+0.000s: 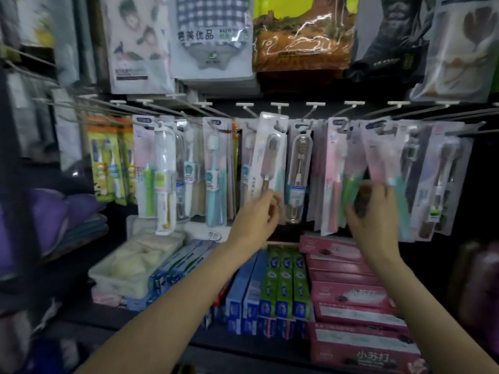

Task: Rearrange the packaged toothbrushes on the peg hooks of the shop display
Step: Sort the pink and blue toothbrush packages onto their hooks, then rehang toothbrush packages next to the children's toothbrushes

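Note:
A row of packaged toothbrushes hangs from white peg hooks (279,105) across the middle of the display. My left hand (256,214) pinches the bottom of a white pack with a pink and brown toothbrush (270,155), which hangs tilted at a centre hook. My right hand (371,209) holds the lower end of a frosted pink pack (378,155) with a teal handle, among other hanging packs at the right. A clear tube toothbrush pack (298,168) hangs between my hands.
Bagged towels (213,36) hang on the row above. Below the hooks lie toothpaste boxes, blue and green (280,287) in the middle and pink (351,295) at the right. A white tray (135,268) sits at the lower left, next to folded purple cloth (54,214).

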Tool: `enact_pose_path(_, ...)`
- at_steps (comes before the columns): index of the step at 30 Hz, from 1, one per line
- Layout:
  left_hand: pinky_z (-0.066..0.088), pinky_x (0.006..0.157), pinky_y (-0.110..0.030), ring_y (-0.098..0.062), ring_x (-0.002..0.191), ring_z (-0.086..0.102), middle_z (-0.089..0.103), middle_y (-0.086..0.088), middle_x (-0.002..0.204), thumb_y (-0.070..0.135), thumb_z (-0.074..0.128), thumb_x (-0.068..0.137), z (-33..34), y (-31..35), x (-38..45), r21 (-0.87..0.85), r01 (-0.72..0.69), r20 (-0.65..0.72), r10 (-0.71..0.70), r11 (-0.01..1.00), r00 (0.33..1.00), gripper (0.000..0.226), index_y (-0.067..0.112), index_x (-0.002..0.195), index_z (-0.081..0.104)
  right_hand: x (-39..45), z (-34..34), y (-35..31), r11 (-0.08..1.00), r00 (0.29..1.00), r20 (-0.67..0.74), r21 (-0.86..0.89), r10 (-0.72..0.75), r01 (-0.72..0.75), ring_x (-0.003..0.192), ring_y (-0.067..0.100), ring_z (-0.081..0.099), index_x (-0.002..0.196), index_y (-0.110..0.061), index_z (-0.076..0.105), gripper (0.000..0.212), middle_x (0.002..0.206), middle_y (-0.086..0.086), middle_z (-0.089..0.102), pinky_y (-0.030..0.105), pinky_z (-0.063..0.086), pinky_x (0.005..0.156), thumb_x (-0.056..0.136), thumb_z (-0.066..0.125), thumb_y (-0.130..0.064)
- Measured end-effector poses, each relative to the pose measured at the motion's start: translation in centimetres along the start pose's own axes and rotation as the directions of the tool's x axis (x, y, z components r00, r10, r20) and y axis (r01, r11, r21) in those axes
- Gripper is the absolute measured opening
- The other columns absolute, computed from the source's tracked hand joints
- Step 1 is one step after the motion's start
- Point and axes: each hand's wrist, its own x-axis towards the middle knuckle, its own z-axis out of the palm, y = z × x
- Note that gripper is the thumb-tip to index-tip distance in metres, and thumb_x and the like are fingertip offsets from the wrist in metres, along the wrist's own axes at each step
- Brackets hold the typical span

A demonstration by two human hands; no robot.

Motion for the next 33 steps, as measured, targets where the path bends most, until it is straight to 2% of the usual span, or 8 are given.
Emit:
enact_pose_path(7, 0.047, 0.074, -0.027, -0.015, 0.085, 0.056, 0.060, -0.001, 0.096, 0.005, 0.053, 0.088, -10.2, -8.5, -2.3, 0.038, 0.124, -0.312, -0.106, 0.992, 0.944, 0.021, 0.008, 0.108, 0.056, -1.2, 8.6, -11.5, 0.975, 0.977, 0.164, 0.198, -0.137, 0.104, 0.096, 0.016, 0.046, 0.112, -0.002, 0.051, 0.029, 0.107, 0.004, 0.042, 0.024, 0.040, 0.083, 0.085, 0.062, -0.007)
enact_pose_path(10, 0.042, 0.073, -0.025, -0.015, 0.085, 0.052, 0.055, -0.003, 0.097, 0.004, 0.055, 0.086, -14.6, -13.2, -3.1, -0.036, 0.249, -0.422, -0.240, 0.968, 0.874, 0.020, 0.007, 0.106, 0.053, -2.0, 12.9, -16.8, 0.952, 0.950, 0.248, 0.284, -0.187, 0.113, 0.091, 0.011, 0.048, 0.113, -0.007, 0.051, 0.028, 0.106, 0.001, 0.048, 0.022, 0.042, 0.079, 0.087, 0.061, -0.011)
enact_pose_path(13, 0.047, 0.078, -0.037, -0.022, 0.089, 0.053, 0.052, -0.006, 0.101, 0.005, 0.056, 0.087, -17.1, -18.0, -3.3, -0.143, 0.376, -0.481, -0.397, 0.915, 0.782, 0.021, 0.006, 0.108, 0.052, -2.8, 16.8, -21.5, 0.925, 0.910, 0.322, 0.353, -0.261, 0.140, 0.102, 0.017, 0.052, 0.117, -0.009, 0.051, 0.028, 0.113, 0.006, 0.054, 0.029, 0.046, 0.089, 0.090, 0.056, -0.008)
enact_pose_path(16, 0.045, 0.079, -0.034, -0.027, 0.096, 0.055, 0.055, -0.013, 0.105, 0.011, 0.054, 0.091, -17.3, -21.1, -2.8, -0.271, 0.485, -0.338, -0.554, 0.831, 0.761, 0.023, 0.001, 0.111, 0.051, -3.1, 19.2, -23.8, 0.924, 0.859, 0.381, 0.301, -0.343, 0.236, 0.120, 0.021, 0.044, 0.128, -0.010, 0.044, 0.037, 0.128, 0.007, 0.049, 0.026, 0.036, 0.098, 0.092, 0.049, -0.004)
enact_pose_path(20, 0.038, 0.090, -0.028, -0.028, 0.113, 0.051, 0.056, -0.016, 0.119, 0.018, 0.051, 0.094, -16.6, -22.0, -1.5, -0.355, 0.623, -0.030, -0.674, 0.697, 0.738, 0.038, -0.001, 0.126, 0.045, -3.0, 20.1, -23.9, 0.903, 0.810, 0.400, 0.163, -0.428, 0.397, 0.118, 0.026, 0.041, 0.129, -0.008, 0.046, 0.044, 0.128, 0.008, 0.046, 0.023, 0.030, 0.095, 0.087, 0.047, 0.005)
enact_pose_path(27, 0.041, 0.073, -0.020, -0.015, 0.085, 0.054, 0.058, -0.001, 0.085, 0.016, 0.060, 0.089, -18.2, -23.1, -2.4, -0.558, 0.538, 0.121, -0.580, 0.631, 0.806, 0.011, 0.007, 0.094, 0.061, -3.1, 19.4, -23.7, 0.906, 0.810, 0.420, 0.084, -0.409, 0.414, 0.122, 0.025, 0.036, 0.118, -0.005, 0.055, 0.032, 0.131, 0.010, 0.041, 0.026, 0.031, 0.099, 0.088, 0.047, 0.003)
enact_pose_path(31, 0.043, 0.092, -0.033, -0.019, 0.096, 0.057, 0.063, -0.003, 0.097, 0.019, 0.062, 0.087, -21.0, -24.3, -4.0, -0.683, 0.515, 0.185, -0.559, 0.518, 0.808, 0.024, 0.007, 0.107, 0.063, -3.0, 19.7, -24.0, 0.911, 0.814, 0.423, 0.087, -0.399, 0.402, 0.116, 0.030, 0.041, 0.111, -0.003, 0.057, 0.026, 0.127, 0.012, 0.042, 0.034, 0.038, 0.095, 0.088, 0.047, 0.004)
enact_pose_path(33, 0.045, 0.087, -0.031, -0.017, 0.089, 0.059, 0.066, -0.003, 0.092, 0.014, 0.058, 0.088, -22.0, -24.0, -4.5, -0.722, 0.484, 0.189, -0.531, 0.495, 0.826, 0.010, 0.011, 0.096, 0.065, -2.9, 20.1, -24.2, 0.915, 0.807, 0.442, 0.100, -0.393, 0.391, 0.114, 0.031, 0.042, 0.110, -0.003, 0.057, 0.024, 0.125, 0.012, 0.043, 0.035, 0.041, 0.091, 0.088, 0.048, 0.003)
